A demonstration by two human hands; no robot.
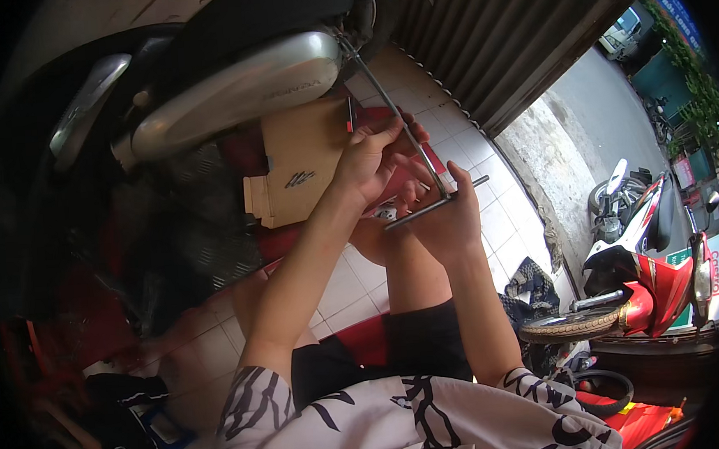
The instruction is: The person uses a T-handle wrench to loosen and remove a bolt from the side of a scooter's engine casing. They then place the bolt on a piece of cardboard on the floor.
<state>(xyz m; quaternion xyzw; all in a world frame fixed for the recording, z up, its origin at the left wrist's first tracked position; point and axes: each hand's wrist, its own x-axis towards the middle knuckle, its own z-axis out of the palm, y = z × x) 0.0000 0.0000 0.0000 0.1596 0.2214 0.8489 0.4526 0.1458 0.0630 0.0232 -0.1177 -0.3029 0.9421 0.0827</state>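
Observation:
A long metal T-handle wrench (377, 83) runs from the side of a parked motorbike down toward my lap. Its far end meets the bike beside the rear end of a silver cover (236, 88); shadow hides exactly what it touches there. My left hand (369, 160) closes on the middle of the shaft, thumb and fingers around it. Lower down, my right hand (448, 223) is palm up, its fingers curled at the joint of shaft and crossbar, thumb sticking out. The crossbar lies across that palm.
Several small dark screws (299, 179) lie on a cardboard sheet (293, 146) beneath the bike. White floor tiles (499, 216) run toward a corrugated shutter (529, 33). A red and white motorbike (647, 281) stands at right by the street. Another person's arm (71, 427) shows at lower left.

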